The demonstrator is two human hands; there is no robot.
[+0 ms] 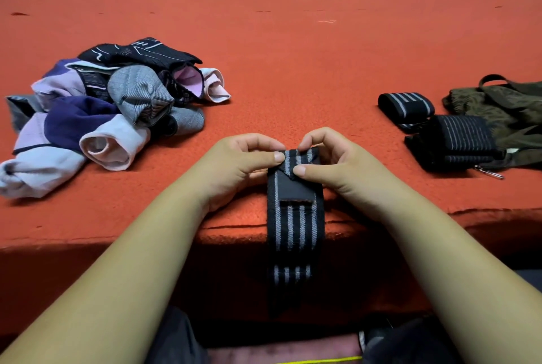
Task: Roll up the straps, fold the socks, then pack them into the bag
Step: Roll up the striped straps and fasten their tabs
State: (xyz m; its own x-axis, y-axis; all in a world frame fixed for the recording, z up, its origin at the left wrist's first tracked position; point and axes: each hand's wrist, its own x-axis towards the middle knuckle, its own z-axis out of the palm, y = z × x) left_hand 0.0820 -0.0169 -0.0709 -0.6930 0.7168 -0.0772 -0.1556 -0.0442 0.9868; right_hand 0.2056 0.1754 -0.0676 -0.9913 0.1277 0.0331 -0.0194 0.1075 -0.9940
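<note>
Pinching the folded end of a striped strap (294, 205) at the red table's (293, 55) near edge, the left hand (243, 164) and right hand (331, 161) both grip it, its tail hanging over. Farther left lies a sock pile (111, 105); farther right, two rolled straps (434, 126) beside the olive bag (507, 117).

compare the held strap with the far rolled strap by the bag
The held strap is mostly unrolled, its tail hanging over the table edge; the far roll is wound up and lies wholly on the table. The left hand and right hand pinch the held strap's top end; the far roll is untouched, near the bag. Both are black with grey stripes.
</note>
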